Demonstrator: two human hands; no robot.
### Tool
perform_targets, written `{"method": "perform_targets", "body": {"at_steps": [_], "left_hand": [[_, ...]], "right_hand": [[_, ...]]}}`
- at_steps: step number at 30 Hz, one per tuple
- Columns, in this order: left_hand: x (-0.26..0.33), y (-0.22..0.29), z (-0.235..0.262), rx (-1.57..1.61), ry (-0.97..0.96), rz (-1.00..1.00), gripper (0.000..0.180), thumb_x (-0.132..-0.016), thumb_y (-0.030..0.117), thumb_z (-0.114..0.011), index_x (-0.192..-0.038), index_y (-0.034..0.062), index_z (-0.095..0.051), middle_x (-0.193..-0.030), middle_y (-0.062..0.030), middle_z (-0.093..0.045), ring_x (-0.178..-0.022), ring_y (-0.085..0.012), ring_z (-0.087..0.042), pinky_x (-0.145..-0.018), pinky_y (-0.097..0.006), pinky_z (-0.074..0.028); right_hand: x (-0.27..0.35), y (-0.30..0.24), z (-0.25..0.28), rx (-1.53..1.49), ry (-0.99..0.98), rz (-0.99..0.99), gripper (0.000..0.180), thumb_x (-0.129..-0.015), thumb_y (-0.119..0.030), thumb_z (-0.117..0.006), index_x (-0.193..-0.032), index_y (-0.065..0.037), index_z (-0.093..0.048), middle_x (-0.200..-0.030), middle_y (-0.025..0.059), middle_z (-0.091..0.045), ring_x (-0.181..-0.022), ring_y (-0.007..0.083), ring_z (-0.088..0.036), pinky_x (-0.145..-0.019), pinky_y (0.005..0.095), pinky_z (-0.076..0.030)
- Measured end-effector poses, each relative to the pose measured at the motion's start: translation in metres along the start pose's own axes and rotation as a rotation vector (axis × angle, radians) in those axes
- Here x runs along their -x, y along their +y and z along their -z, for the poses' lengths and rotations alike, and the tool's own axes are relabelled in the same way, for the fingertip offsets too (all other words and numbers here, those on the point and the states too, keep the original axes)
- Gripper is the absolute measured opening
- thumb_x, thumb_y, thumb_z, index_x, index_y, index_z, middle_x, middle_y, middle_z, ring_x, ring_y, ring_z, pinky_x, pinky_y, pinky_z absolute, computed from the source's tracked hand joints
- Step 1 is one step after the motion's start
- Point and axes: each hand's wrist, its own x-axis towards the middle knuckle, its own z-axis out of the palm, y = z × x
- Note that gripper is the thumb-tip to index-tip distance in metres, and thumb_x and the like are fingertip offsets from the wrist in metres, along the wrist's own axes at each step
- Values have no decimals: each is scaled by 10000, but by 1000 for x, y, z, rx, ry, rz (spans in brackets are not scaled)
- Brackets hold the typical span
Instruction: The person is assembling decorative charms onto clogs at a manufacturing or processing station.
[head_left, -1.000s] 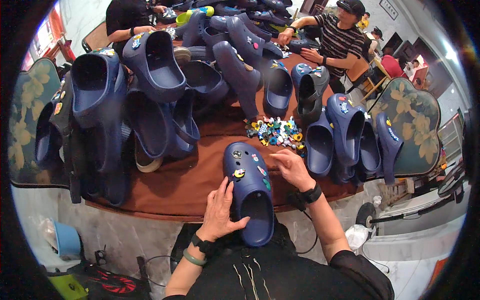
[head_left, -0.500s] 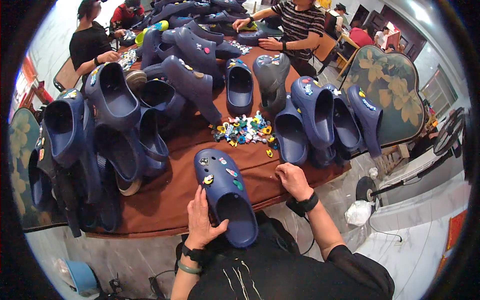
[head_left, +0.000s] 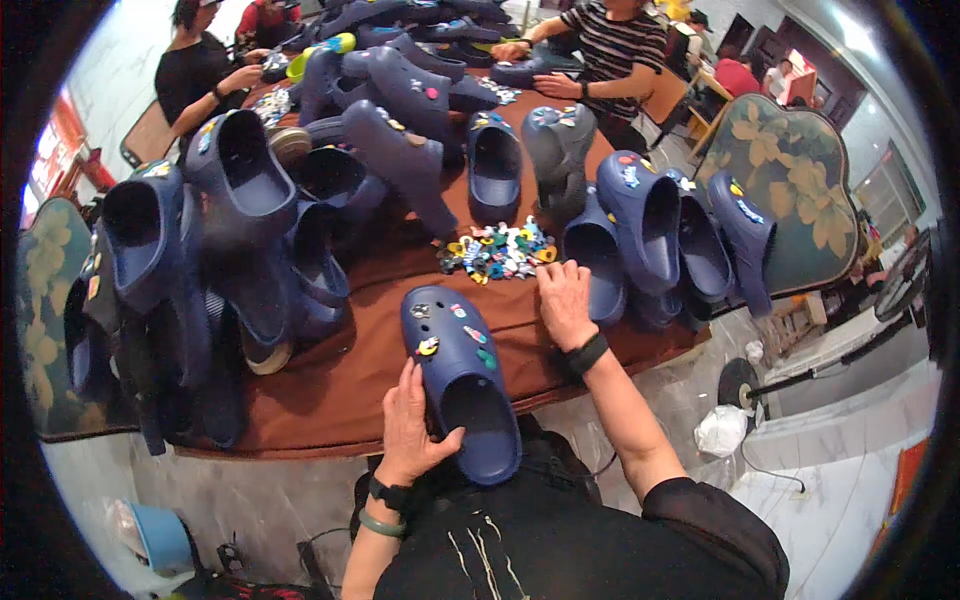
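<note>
A navy clog (head_left: pixel 462 375) with several small coloured charms on its top lies in front of me on the brown tabletop (head_left: pixel 350 370), its heel hanging over the near edge. My left hand (head_left: pixel 412 425) grips the clog's left side, thumb in the opening. My right hand (head_left: pixel 563 302) reaches forward with fingers spread, fingertips at the near edge of a pile of small colourful charms (head_left: pixel 497 251).
Many navy clogs are stacked at the left (head_left: pixel 240 210) and lined up at the right (head_left: pixel 650 230). Two people (head_left: pixel 610 50) work at the far side. A floral chair back (head_left: pixel 790 190) stands right; a fan base (head_left: pixel 742 382) and white bag (head_left: pixel 720 430) sit on the floor.
My right hand has left the clog and moved forward to the charm pile. My left hand stays on the clog. The view has shifted toward the right.
</note>
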Motion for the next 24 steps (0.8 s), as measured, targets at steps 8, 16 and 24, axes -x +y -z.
{"method": "perform_targets", "body": {"at_steps": [8, 16, 24], "left_hand": [[1, 1, -1, 35, -5, 19, 1068, -655, 370, -755, -1491, -2, -205, -1508, -244, -284, -1242, -415, -403, -1057, -471, -315], [2, 0, 1, 29, 15, -17, 1060, -657, 392, -784, -1478, 10, -234, -1492, -245, -290, -1225, -399, -421, -1035, -480, -321], [2, 3, 0, 39, 38, -4, 1043, -670, 371, -784, -1478, 9, -233, -1487, -250, -290, -1213, -413, -422, -1034, -483, -330]], "right_hand": [[-13, 19, -40, 22, -87, -25, 82, -837, -152, -596, -867, -119, -664, -889, 77, -637, -881, 262, -579, -736, 442, -392], [-35, -70, 44, -1130, -8, 152, 145, -792, -95, -724, -908, -21, -680, -871, 119, -676, -841, 282, -648, -753, 367, -505], [-56, -74, 41, -1044, 38, 344, 117, -754, -110, -737, -835, -45, -683, -839, 109, -658, -803, 296, -624, -718, 384, -497]]}}
